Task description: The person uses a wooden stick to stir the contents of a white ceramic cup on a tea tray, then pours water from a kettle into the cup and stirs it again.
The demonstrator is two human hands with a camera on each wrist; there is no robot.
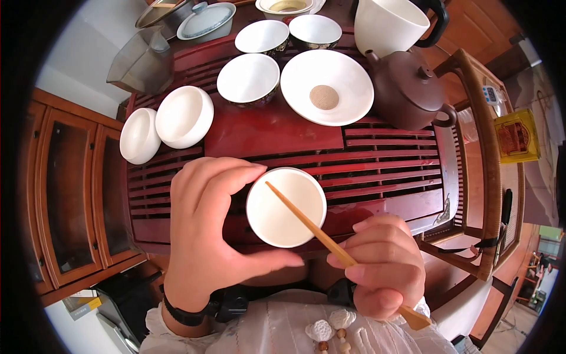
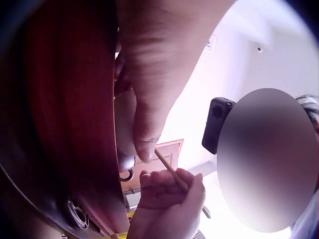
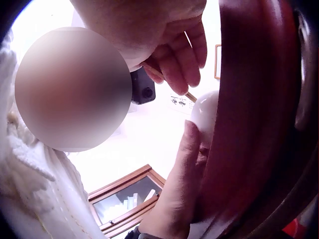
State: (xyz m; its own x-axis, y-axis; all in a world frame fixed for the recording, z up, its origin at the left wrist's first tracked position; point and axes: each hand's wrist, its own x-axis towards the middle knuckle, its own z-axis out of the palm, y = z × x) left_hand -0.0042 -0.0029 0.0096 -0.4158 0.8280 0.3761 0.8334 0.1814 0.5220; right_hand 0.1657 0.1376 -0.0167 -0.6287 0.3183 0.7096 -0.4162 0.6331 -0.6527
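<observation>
In the head view, a white cup [image 1: 277, 217] is held at the red tray's [image 1: 277, 138] six o'clock edge by the left hand [image 1: 203, 230], fingers and thumb curved about it from twelve through nine to six, while a wooden stick [image 1: 309, 222] is gripped by the right hand [image 1: 386, 265] and passed over the rim from four o'clock. In the left wrist view, the stick is seen, probably light, stiff and best pinched mid-length. In the right wrist view, the cup is seen by the left thumb's tip, likely smooth, breakable and best grasped around its wall.
</observation>
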